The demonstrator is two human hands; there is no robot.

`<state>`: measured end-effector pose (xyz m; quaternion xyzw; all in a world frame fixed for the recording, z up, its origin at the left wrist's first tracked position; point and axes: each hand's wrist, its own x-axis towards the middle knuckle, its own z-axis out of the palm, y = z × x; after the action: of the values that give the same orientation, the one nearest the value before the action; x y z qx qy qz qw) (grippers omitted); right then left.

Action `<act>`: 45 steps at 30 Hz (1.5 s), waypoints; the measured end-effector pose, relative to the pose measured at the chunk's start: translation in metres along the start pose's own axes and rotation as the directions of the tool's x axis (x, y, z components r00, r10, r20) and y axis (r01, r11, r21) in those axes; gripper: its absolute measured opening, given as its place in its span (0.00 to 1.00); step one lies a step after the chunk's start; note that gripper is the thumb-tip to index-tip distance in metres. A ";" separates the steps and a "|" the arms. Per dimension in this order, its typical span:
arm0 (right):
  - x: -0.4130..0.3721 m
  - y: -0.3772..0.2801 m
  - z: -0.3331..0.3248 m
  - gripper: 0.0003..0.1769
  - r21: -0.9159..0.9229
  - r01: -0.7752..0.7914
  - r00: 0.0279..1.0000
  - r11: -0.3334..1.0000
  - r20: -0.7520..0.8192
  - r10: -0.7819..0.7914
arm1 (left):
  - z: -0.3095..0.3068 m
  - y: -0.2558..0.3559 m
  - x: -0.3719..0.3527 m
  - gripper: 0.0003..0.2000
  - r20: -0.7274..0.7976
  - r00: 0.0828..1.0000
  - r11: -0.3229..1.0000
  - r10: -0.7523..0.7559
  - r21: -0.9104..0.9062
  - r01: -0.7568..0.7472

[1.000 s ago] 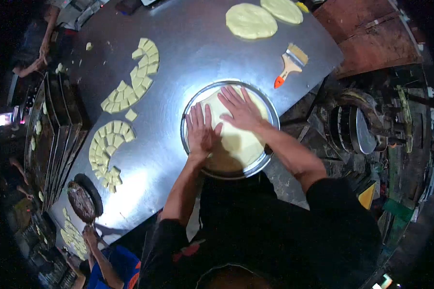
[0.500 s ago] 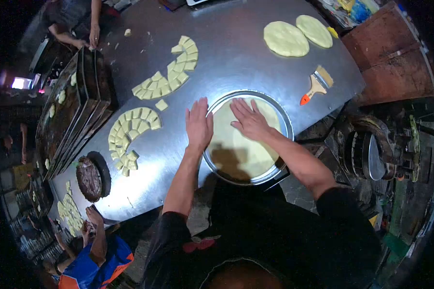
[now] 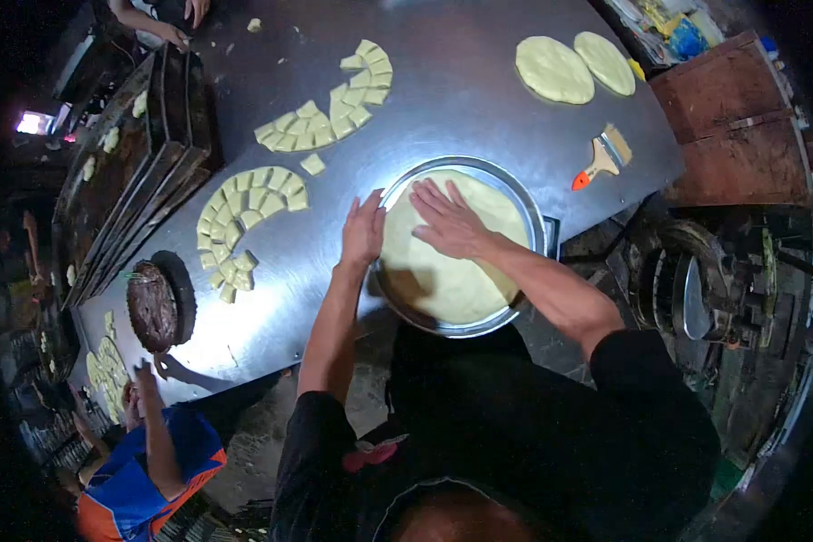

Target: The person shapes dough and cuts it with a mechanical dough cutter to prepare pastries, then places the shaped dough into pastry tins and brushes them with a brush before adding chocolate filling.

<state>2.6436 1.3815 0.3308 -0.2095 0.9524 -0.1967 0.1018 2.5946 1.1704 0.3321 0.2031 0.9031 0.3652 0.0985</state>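
In front of me, at the table's edge, sits a round metal pan (image 3: pixel 530 194) with a sheet of pale dough (image 3: pixel 479 280) spread across its bottom. My right hand (image 3: pixel 450 219) lies flat on the dough's upper left part, fingers stretched. At the pan's left rim is my left hand (image 3: pixel 363 233), its fingers curled along the edge. Left of the pan, cut dough pieces (image 3: pixel 253 194) lie in a curved row, with more cut pieces (image 3: pixel 334 113) beyond. Two round dough discs (image 3: pixel 556 70) and a brush (image 3: pixel 601 158) with an orange-tipped handle lie to the right.
Tall dark trays (image 3: pixel 154 154) stand upright on the left. A round container of dark brown paste (image 3: pixel 153 309) sits near the metal table's (image 3: pixel 253 348) left end. One co-worker's hand (image 3: pixel 144 384) is beside it; another co-worker's hand (image 3: pixel 173 36) is at top left.
My right hand has slid leftward on the dough, and my left hand's fingers have drawn in at the rim. A dark bracket by the pan now shows at its right side instead of lower right.
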 end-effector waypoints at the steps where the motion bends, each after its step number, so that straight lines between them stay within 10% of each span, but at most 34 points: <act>1: -0.005 0.005 0.002 0.37 -0.001 -0.006 1.000 1.000 0.016 0.006 | -0.003 0.002 -0.007 0.18 -0.027 1.000 0.998 0.004 0.069 -0.002; 3: -0.011 0.015 0.001 0.34 0.080 -0.017 0.998 0.997 -0.055 0.021 | -0.002 0.004 -0.020 0.19 -0.058 0.998 0.990 0.014 0.142 -0.006; 5: -0.001 0.017 -0.001 0.32 0.183 -0.050 0.999 0.982 0.003 0.050 | 0.006 0.015 -0.032 0.23 -0.149 0.964 0.625 0.220 0.781 -0.021; 6: 0.002 0.018 -0.006 0.30 0.277 -0.081 0.996 0.957 0.066 0.066 | 0.024 0.017 -0.028 0.23 -0.154 0.964 0.632 0.219 0.775 -0.020; 7: -0.003 -0.005 -0.055 0.29 0.590 -0.249 0.968 0.768 0.135 0.210 | 0.050 0.015 -0.031 0.26 -0.150 0.967 0.972 0.206 0.143 -0.185; 9: -0.005 0.015 -0.036 0.28 0.491 -0.055 0.998 0.869 -0.006 0.067 | 0.064 0.031 -0.022 0.29 -0.154 0.972 0.787 0.180 -0.570 -0.236; 11: -0.020 0.028 -0.005 0.29 0.115 -0.031 0.999 0.993 -0.022 0.034 | 0.054 0.043 -0.008 0.32 0.052 0.916 0.839 0.397 0.384 -0.385; 14: -0.011 0.039 -0.006 0.31 -0.074 -0.018 1.000 0.997 -0.015 0.017 | 0.052 0.046 -0.013 0.31 0.034 0.947 0.828 0.319 0.475 -0.296; 16: 0.004 0.026 -0.033 0.32 0.044 -0.138 0.972 0.989 0.196 0.127 | 0.046 0.025 -0.014 0.28 -0.006 0.941 0.846 0.338 0.439 -0.301; 17: 0.018 0.022 -0.045 0.32 0.016 -0.133 0.966 0.991 0.224 0.126 | 0.048 -0.012 -0.003 0.26 -0.052 0.996 0.959 0.074 -0.269 -0.086; 20: 0.023 0.011 -0.013 0.33 -0.058 -0.057 0.998 0.997 0.012 0.058 | -0.013 0.013 0.017 0.19 -0.303 0.934 0.969 0.190 0.209 -0.130; 26: 0.024 -0.044 0.023 0.39 -0.102 0.029 0.995 0.994 -0.090 -0.039 | 0.005 -0.019 -0.016 0.20 -0.182 0.976 0.990 -0.120 0.047 0.131; 29: 0.009 -0.034 0.006 0.41 0.198 0.141 0.987 0.970 0.047 -0.153 | -0.011 0.003 -0.019 0.20 -0.077 0.938 0.940 -0.337 -0.083 0.331; 30: 0.013 -0.025 -0.005 0.41 0.405 0.152 0.975 0.901 0.088 -0.204 | -0.003 -0.008 -0.009 0.20 -0.173 0.976 0.989 -0.129 -0.091 0.115; 31: 0.017 -0.020 -0.015 0.39 0.187 -0.117 0.971 0.975 0.230 0.072 | -0.002 -0.009 -0.002 0.20 -0.115 0.993 0.998 -0.018 0.057 0.024; 32: -0.004 0.015 0.010 0.39 -0.103 0.011 0.998 0.995 -0.066 -0.017 | -0.002 -0.007 -0.001 0.20 -0.042 0.995 0.978 0.086 0.195 -0.076; 38: -0.014 0.029 -0.002 0.36 0.036 -0.073 0.997 0.997 -0.001 0.073 | 0.009 -0.017 -0.037 0.25 -0.104 0.994 0.998 0.030 0.052 -0.025; 40: -0.005 0.037 -0.003 0.35 -0.038 0.041 0.999 0.998 0.003 -0.041 | 0.017 -0.005 -0.054 0.30 -0.100 0.994 0.989 0.052 0.145 -0.037; 42: -0.001 0.026 -0.049 0.34 0.397 -0.136 0.984 0.908 0.157 0.079 | 0.010 0.024 -0.054 0.34 -0.241 0.967 0.834 0.085 0.549 0.063; 44: -0.014 0.032 -0.017 0.34 0.163 -0.126 0.989 0.979 -0.056 0.137 | 0.063 -0.023 -0.034 0.32 -0.145 0.851 0.630 0.505 0.735 -0.248; 45: -0.025 0.036 0.001 0.37 -0.036 -0.072 0.992 0.997 -0.107 0.068 | 0.062 0.007 -0.016 0.31 0.001 0.885 0.671 0.466 0.652 -0.353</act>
<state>2.6536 1.4223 0.3178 -0.1674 0.9669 -0.1850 0.0538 2.6310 1.2064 0.2935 0.3909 0.9079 0.0665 -0.1361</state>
